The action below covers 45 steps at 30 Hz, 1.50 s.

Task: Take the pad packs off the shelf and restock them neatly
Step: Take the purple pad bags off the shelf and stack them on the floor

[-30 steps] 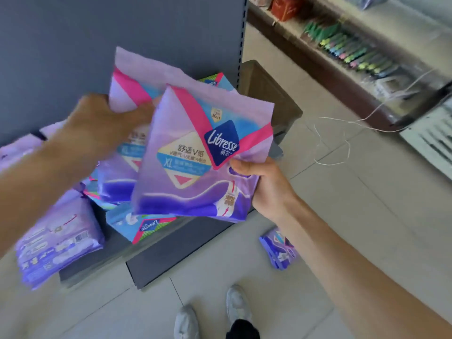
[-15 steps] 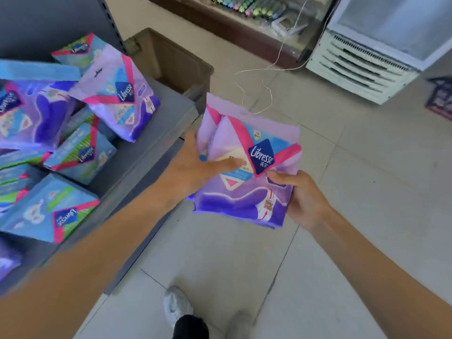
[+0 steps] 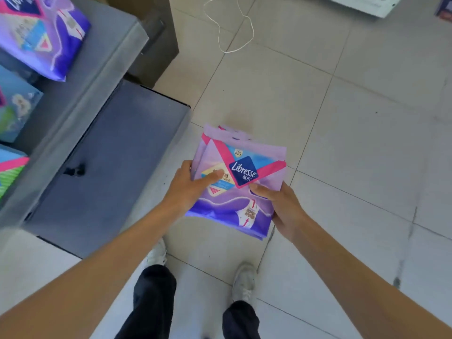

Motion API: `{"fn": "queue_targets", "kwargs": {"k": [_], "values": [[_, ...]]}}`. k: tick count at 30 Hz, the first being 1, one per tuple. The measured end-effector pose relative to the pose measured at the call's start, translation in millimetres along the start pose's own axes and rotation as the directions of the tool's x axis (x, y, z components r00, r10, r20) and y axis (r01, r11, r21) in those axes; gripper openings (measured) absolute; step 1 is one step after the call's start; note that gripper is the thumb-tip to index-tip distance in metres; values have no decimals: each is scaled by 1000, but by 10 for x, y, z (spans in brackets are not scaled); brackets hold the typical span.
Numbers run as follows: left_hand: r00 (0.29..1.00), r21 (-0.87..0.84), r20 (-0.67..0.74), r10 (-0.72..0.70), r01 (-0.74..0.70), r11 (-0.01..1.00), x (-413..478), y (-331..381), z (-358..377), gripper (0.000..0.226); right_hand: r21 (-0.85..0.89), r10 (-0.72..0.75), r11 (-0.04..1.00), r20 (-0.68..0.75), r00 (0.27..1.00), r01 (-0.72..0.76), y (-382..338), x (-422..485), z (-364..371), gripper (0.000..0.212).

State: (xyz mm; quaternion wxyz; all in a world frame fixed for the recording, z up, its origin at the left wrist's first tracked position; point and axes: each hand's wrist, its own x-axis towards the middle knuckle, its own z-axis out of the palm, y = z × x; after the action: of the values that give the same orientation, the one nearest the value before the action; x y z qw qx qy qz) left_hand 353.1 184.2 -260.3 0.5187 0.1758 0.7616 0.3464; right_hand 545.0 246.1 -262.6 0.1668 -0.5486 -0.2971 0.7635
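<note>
Both hands' [image 3: 186, 189] [image 3: 286, 206] fingers [image 3: 210, 177] round pad packs [image 3: 234, 209]

Lilac deepening to violet on the held pad packs [image 3: 230, 211], with pink V-stripe and navy logo diamond. Blue and green on the left packs [image 3: 17, 108], over a grey shelf [image 3: 107, 69]. Pale beige floor tiles [image 3: 354, 143], dark grout lines.

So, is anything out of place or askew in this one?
A white cord lies in a loose loop on the floor tiles. On the shelf, a purple pack lies askew to the edge. The held packs, gripped by the left hand and right hand, are fanned, not squared.
</note>
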Motion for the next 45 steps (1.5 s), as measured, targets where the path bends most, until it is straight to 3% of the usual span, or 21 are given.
{"fn": "queue_targets", "kwargs": {"k": [5,8,12,14,17,20,27,31,40,45], "values": [[996,58,90,-20,15,998,423,-252,-192,52,4,-24,1000,-77,997,24,280,294,247,54],[997,35,53,-63,62,997,544,-360,-313,44,2,-3,1000,-121,993,4,430,447,442,52],[991,53,98,-89,84,995,831,-562,-407,27,-34,62,997,-141,988,-68,650,776,573,78],[990,85,113,-89,79,993,1065,-665,-404,30,-27,71,997,-164,984,-77,778,995,575,86],[990,142,86,-115,102,985,1461,-891,-332,39,-31,58,997,-176,983,-65,999,1385,554,75],[989,215,60,-137,121,969,1853,-1166,-238,42,-40,51,997,-222,974,-61,1232,1834,461,45],[980,394,-24,-198,191,899,2645,-1837,30,42,-183,87,972,-300,950,-147,1955,2779,271,67],[960,503,-93,-264,275,820,3041,-2180,200,42,-152,208,947,-378,902,-282,2325,3221,234,78],[989,455,-82,-127,151,878,3529,-2456,407,38,-158,91,970,-477,874,-187,2656,3799,102,73],[976,433,-170,-134,196,880,3482,-2423,386,43,-224,90,947,-503,860,-230,2514,3726,273,60]]}}
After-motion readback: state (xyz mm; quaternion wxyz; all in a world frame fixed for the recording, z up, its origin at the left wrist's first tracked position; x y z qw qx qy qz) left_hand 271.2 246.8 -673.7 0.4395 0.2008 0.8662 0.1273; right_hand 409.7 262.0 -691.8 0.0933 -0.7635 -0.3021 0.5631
